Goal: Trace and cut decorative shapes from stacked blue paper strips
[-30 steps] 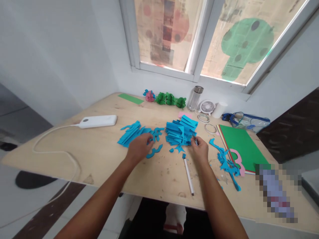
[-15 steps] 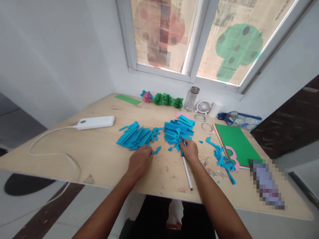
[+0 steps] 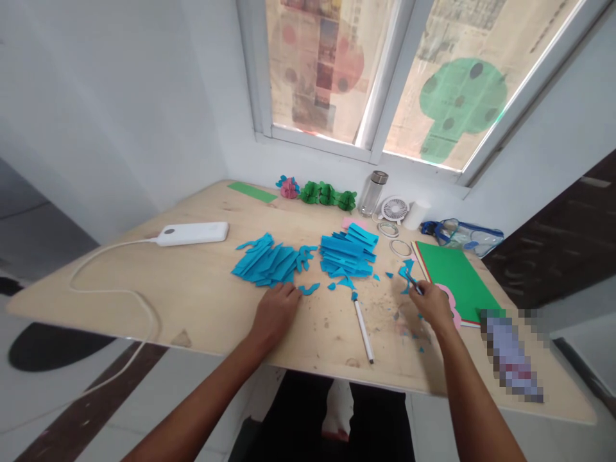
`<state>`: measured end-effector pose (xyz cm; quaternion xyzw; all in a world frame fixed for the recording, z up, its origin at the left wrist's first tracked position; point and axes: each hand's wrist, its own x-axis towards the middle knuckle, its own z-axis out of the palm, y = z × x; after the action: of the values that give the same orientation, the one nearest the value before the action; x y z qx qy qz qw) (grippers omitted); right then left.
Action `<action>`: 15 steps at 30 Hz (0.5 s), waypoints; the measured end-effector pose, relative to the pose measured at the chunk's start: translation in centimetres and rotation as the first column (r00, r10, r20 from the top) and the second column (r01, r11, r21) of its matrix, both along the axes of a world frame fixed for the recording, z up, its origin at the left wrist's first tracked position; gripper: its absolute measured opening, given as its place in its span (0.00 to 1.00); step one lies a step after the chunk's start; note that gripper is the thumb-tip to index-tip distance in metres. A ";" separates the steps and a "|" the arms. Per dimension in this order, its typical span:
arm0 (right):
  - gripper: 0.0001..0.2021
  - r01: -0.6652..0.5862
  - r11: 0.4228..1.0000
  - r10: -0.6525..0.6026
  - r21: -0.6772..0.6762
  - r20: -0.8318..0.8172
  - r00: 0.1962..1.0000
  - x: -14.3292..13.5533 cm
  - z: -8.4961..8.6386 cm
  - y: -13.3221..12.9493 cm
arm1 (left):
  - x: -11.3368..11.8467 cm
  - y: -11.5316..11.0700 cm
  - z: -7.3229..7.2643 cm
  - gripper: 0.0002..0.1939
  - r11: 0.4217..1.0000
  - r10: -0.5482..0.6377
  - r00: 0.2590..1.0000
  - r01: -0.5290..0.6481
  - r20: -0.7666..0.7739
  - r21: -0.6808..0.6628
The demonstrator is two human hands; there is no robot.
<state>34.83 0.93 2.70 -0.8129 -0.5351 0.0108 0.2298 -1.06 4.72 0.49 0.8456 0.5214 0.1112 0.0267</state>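
Observation:
My left hand (image 3: 278, 312) rests on the table, fingers bent together, at the lower edge of a blue folded-paper pile (image 3: 267, 263); whatever lies under its fingers is hidden. A small curled blue piece (image 3: 309, 289) lies beside its fingertips. On the right, my right hand (image 3: 430, 300) is closed on a small dark tool, perhaps scissors (image 3: 414, 283), whose tip is at blue paper scraps (image 3: 405, 273). Between the hands lie a second blue folded-paper pile (image 3: 347, 253) and a white pen (image 3: 363, 330).
Green sheets (image 3: 462, 282) with a pink cut-out (image 3: 450, 301) lie at right. Along the back stand green paper shapes (image 3: 327, 194), a glass bottle (image 3: 373, 194), a small fan (image 3: 394, 209) and a clear pouch (image 3: 469, 236). A white power bank (image 3: 193, 233) with its cable lies at left.
My right hand has moved right with the tool, from the second blue pile to the scraps by the green sheets. My left hand has stayed by the first pile.

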 end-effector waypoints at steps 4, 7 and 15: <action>0.11 0.117 0.990 -0.107 -0.075 0.132 0.985 1.9 -1.3 -2.4 | 0.5 0.8 -0.1 0.17 0.997 -0.080 0.996 0.080 -0.027 0.010; 0.14 0.140 0.990 -0.136 -0.019 0.128 0.982 0.6 -2.0 -3.4 | 1.6 2.2 0.2 0.16 0.995 -0.101 0.995 0.101 -0.008 -0.003; 0.15 -0.052 0.994 0.060 0.095 -0.081 0.995 -5.3 -3.0 -4.5 | 3.1 4.0 0.5 0.18 0.999 0.048 0.997 -0.047 0.060 -0.010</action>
<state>29.54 -3.61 -0.27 -0.7848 -0.5475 0.0265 0.2893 2.09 8.72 0.97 0.8292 0.5408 0.1349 0.0433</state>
